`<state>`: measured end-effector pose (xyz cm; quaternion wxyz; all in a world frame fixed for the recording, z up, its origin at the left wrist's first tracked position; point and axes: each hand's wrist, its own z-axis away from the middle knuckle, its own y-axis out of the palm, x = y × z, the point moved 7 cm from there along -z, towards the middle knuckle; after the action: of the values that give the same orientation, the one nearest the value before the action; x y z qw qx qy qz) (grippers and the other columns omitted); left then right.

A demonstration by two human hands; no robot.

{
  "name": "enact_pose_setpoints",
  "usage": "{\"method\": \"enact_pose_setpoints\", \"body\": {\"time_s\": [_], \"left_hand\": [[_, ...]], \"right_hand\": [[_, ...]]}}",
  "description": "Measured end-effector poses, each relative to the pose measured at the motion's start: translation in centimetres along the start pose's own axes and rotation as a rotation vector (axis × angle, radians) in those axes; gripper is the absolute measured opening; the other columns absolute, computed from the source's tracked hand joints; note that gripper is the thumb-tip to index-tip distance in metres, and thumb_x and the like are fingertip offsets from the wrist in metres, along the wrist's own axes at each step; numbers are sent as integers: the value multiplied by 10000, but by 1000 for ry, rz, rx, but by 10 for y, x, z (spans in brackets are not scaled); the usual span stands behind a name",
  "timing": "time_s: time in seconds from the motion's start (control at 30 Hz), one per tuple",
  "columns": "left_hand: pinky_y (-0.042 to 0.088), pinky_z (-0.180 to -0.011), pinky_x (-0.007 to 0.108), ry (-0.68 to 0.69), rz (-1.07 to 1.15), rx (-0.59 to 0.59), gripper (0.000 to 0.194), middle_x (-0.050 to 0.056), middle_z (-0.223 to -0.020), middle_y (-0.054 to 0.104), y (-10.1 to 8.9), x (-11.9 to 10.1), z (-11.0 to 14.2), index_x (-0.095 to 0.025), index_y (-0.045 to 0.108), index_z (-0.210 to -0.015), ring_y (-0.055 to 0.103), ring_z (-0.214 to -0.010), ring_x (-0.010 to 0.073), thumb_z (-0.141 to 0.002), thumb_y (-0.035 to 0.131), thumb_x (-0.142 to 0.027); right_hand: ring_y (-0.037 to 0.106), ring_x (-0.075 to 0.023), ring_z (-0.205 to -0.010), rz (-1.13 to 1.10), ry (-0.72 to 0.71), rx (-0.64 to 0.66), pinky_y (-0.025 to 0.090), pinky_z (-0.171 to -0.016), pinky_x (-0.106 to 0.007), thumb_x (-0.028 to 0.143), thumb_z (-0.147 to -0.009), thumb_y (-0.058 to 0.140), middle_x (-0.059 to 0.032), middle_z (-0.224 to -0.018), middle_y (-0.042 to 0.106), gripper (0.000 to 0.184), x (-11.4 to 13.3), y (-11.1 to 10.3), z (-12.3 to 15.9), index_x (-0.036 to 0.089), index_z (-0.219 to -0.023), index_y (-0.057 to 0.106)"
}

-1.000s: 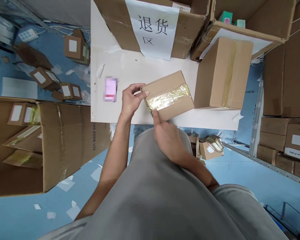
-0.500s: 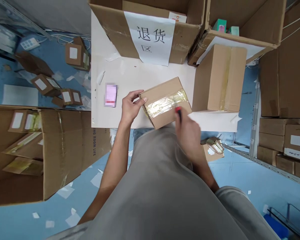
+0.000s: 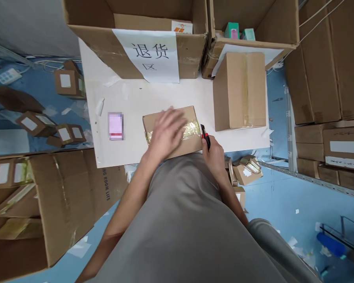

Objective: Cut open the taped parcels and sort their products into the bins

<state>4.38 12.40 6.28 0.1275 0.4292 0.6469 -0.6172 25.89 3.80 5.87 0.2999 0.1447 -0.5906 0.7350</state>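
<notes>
A small cardboard box (image 3: 186,146) with shiny clear tape across its top lies at the front edge of the white table (image 3: 129,98). My left hand (image 3: 166,131) is over the top of this box, its fingers stretched out and a little blurred; part of the tape is hidden under it. At the box's right end, my right hand (image 3: 212,155) is closed around a black and red utility knife (image 3: 205,136), which points away from me. Whether the blade touches the box I cannot tell.
A taller taped carton (image 3: 238,92) stands at the right of the table. Two big open cartons, one with a paper sign (image 3: 153,59), line the back. A blurred-out pink item (image 3: 115,126) lies at left. Below left is a large open carton (image 3: 67,196) holding boxes.
My left hand has gone from the box's left corner onto its top. My right hand, with the knife, has moved from above the tape to the box's right end. The view has shifted.
</notes>
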Motion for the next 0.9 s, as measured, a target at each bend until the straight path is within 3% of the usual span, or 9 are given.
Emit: {"method": "enact_pose_setpoints", "body": {"time_s": [0.1,0.2,0.33,0.53,0.7,0.9], "left_hand": [[347,-1444,712,54,-5,78,299,94,-1602,737,38,-29,-9,-268,783,-1395,556,-1665,365,-1183,598,-373],[350,-1450,694,16,-7,56,293,109,-1558,763,53,-32,-8,-252,793,-1363,597,-1630,359,-1182,590,-359],[341,-1459,692,3,20,42,300,98,-1562,765,53,-29,-1,-266,795,-1361,601,-1627,351,-1185,582,-384],[323,-1465,699,-22,54,36,330,98,-1574,760,54,-28,2,-279,794,-1389,578,-1650,349,-1195,567,-419],[302,-1473,696,-26,102,25,307,89,-1590,751,56,-27,4,-286,787,-1388,567,-1662,347,-1195,586,-413],[297,-1474,714,-49,133,33,258,73,-1583,761,61,-26,12,-305,793,-1333,544,-1689,350,-1177,622,-419]], "right_hand": [[802,-313,-1167,-28,-23,-37,623,-1033,-422,320,-1190,447,-173,-1339,838,366,1,-8,0,183,-1415,702],[793,-308,-1239,-36,-75,-32,627,-1087,-430,295,-1181,473,-151,-1392,827,410,10,-18,-1,196,-1523,677],[776,-319,-1308,61,-94,44,628,-1124,-451,262,-1193,440,-159,-1438,803,482,30,-26,-5,194,-1627,637],[811,-326,-1249,410,54,192,651,-1064,-439,157,-1199,406,-239,-1502,760,559,52,-22,-14,115,-1744,526],[847,-321,-1170,561,86,262,661,-993,-408,119,-1215,346,-252,-1352,815,574,68,-23,-15,97,-1777,461],[868,-327,-1108,606,158,386,663,-900,-369,142,-1198,368,-259,-1170,850,576,67,-32,15,79,-1765,446]]}}
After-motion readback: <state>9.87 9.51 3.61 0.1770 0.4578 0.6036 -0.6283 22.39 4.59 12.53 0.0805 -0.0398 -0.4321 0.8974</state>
